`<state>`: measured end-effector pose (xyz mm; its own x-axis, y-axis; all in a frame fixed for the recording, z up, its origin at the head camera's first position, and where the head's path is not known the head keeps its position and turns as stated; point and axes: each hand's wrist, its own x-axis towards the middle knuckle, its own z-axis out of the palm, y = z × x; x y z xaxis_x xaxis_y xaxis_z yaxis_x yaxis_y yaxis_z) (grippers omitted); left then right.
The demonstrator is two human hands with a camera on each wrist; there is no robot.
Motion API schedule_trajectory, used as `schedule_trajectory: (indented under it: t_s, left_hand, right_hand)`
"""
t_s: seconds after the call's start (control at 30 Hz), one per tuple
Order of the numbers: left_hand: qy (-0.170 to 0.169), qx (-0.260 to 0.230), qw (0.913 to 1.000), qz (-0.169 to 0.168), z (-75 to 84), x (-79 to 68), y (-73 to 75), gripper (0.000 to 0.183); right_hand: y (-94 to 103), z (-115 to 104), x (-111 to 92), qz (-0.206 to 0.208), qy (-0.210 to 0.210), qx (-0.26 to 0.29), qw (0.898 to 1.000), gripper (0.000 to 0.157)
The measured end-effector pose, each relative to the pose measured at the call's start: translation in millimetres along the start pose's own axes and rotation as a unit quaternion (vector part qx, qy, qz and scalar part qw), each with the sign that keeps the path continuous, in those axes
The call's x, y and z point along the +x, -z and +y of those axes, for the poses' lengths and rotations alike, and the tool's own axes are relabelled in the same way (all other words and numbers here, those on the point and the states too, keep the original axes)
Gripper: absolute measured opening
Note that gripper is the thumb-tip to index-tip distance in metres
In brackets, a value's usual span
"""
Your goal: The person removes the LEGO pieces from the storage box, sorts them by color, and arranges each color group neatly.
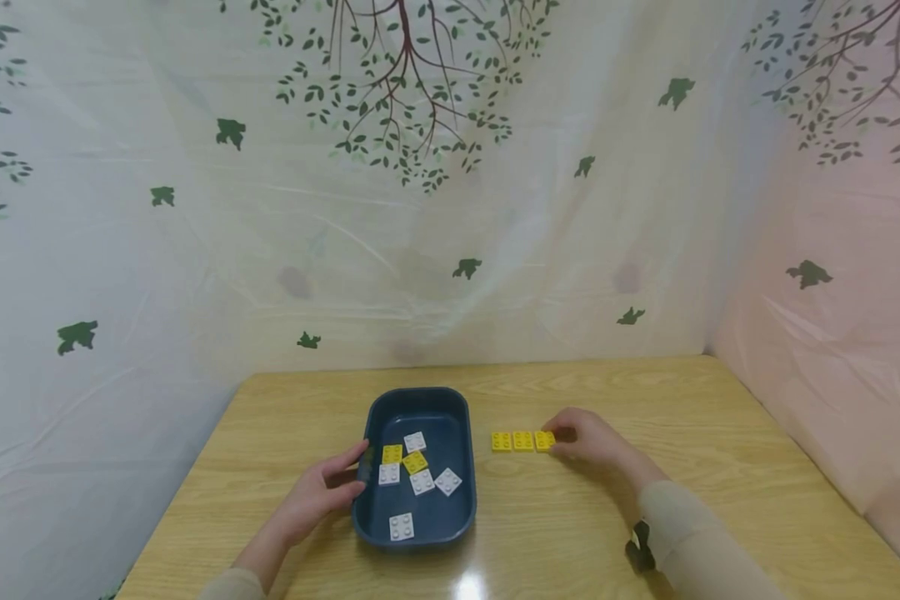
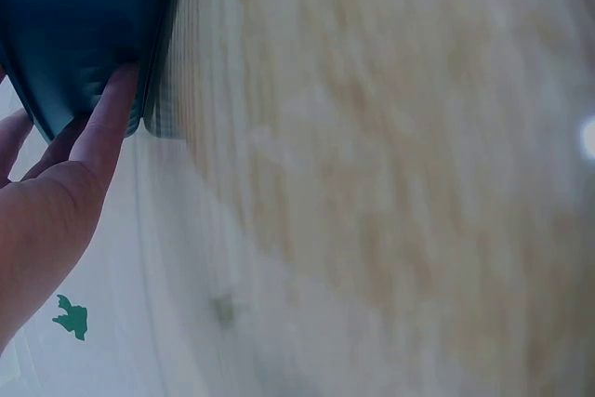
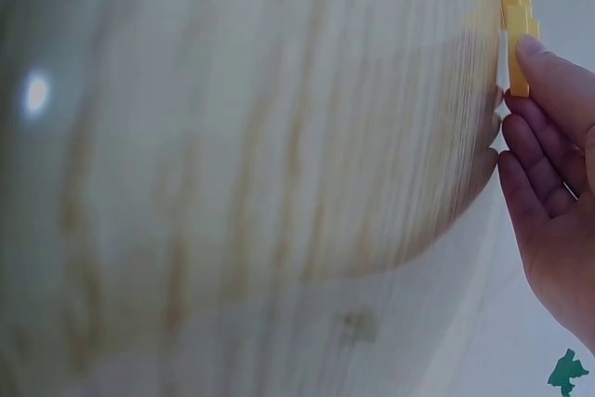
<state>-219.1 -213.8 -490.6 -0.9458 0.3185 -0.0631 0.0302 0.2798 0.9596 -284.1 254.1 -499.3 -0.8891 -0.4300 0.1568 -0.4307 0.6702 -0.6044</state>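
Head view: pale sheets printed with branches back and flank a glossy wood-grain table. On it, the left hand grips a blue tray by its left side; right of that, the right hand pinches the rightmost brick of a yellow row.

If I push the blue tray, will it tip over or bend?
Probably no tipping: the tray looks wide and low, so it should slide. Its smooth, straight walls suggest stiff plastic, unlikely to bend. The white bricks lie scattered inside, so they might shift.
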Motion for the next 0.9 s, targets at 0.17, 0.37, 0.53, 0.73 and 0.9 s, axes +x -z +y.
schedule_trajectory:
  t_s: [0.17,0.37,0.53,0.73,0.9]
  left_hand:
    - [-0.003,0.002,1.0,0.0,-0.2,-0.5,0.1,0.065]
    - [-0.003,0.008,1.0,-0.001,0.5,-0.7,0.1,0.064]
    - [-0.002,0.005,1.0,-0.004,2.0,-2.2,-0.1,0.064]
    - [-0.003,0.004,1.0,-0.004,2.4,-3.1,0.0,0.064]
    - [0.0,-0.003,1.0,-0.003,2.4,-3.0,-1.2,0.064]
  right_hand:
    - [-0.8,2.0,1.4,-0.002,0.006,-0.004,1.0,0.024]
    - [0.0,4.1,2.6,-0.009,0.013,-0.027,0.999,0.025]
    - [0.0,3.4,2.6,-0.011,0.013,-0.026,1.0,0.025]
    - [0.3,0.0,2.0,-0.008,0.012,-0.025,1.0,0.025]
    - [0.0,-0.5,2.1,-0.009,0.001,-0.023,1.0,0.026]
